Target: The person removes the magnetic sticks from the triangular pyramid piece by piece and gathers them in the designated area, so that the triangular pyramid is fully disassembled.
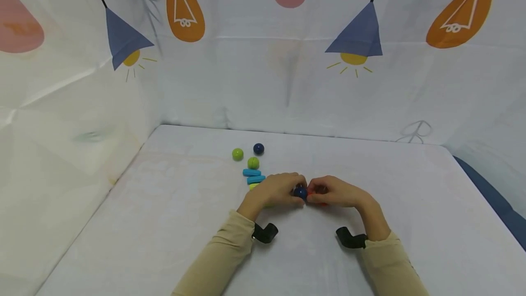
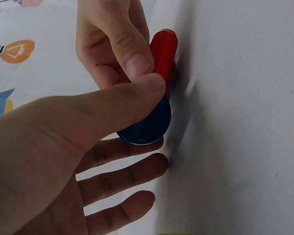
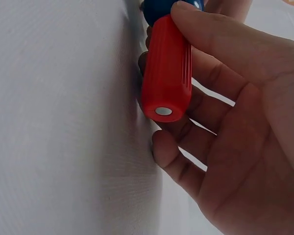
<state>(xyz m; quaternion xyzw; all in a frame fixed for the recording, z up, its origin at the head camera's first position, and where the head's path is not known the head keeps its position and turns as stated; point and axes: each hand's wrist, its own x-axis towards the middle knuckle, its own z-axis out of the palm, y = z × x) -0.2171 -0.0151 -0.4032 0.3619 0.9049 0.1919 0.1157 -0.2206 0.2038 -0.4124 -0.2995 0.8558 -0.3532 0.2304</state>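
Observation:
My left hand pinches a dark blue ball between thumb and index finger, with its other fingers spread apart in the left wrist view. Close beside it, my right hand grips a red ribbed rod with thumb and fingers. A silvery round disc sits in the rod's near end. The rod's other end meets the ball; whether they are joined cannot be told. Both pieces are held low over the white table.
Beyond my left hand lie a green ball, a second green ball, another dark blue ball and two light blue rods. A yellow piece is partly hidden by the hand. A white printed sheet hangs behind the table.

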